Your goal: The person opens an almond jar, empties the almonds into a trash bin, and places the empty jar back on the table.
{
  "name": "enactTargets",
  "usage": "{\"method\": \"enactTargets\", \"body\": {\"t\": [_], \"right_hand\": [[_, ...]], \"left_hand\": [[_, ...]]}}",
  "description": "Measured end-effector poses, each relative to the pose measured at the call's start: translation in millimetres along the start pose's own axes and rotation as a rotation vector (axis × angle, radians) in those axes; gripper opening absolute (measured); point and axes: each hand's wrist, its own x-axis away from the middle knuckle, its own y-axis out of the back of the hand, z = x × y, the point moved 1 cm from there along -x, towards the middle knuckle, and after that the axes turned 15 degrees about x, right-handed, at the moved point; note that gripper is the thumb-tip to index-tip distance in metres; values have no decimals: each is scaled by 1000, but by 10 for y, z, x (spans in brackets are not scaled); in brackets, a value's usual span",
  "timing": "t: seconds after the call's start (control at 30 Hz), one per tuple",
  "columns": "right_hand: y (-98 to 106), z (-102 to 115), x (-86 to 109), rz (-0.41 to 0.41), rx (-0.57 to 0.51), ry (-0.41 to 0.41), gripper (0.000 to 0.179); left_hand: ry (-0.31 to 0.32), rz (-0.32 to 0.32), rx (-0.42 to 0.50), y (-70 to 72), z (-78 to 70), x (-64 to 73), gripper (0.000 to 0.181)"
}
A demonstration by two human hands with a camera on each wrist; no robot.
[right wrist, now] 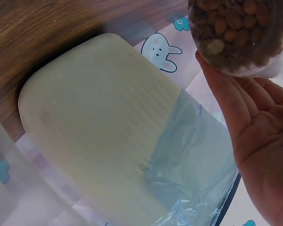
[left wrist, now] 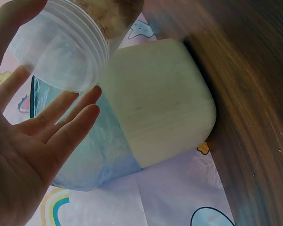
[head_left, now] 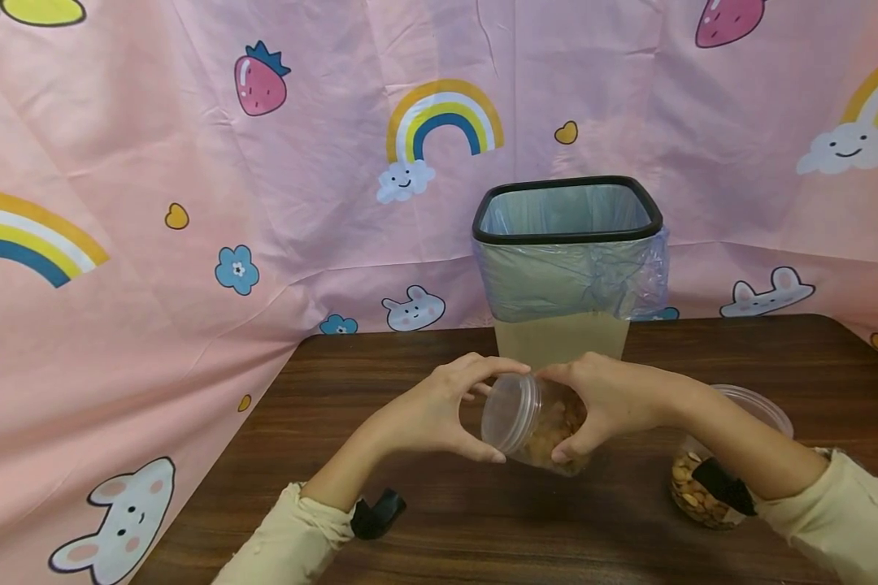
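"Where's room to pass?"
"Left of the left hand [head_left: 439, 409], across bare tabletop [head_left: 322, 390]."
"And obstacles?"
"Straight ahead, the lined bin [head_left: 559, 280]; to the right, a nut jar [head_left: 691, 489], partly hidden by the right forearm [head_left: 749, 443]."

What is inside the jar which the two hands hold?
Brown nuts, apparently almonds, show through the clear jar; one piece is paler. The right hand covers part of the jar's side, so what lies behind the hand there cannot be seen.
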Motion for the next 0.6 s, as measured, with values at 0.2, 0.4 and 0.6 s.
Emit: {"method": "enactTargets", "body": {"t": [0.2,0.4,0.6], "right_hand": [[-4,-3,-9,-21,-11,19,82],[-5,0,-8,-39,-41,49,78],[30,29,-13,-32,-56,37,74]], "left_hand": [[-17,-23,-27,11,-6,-9,84],[-38,-30,-42,14,-13,-11,84],[18,-76,-42,15,-12,-19,79]]}}
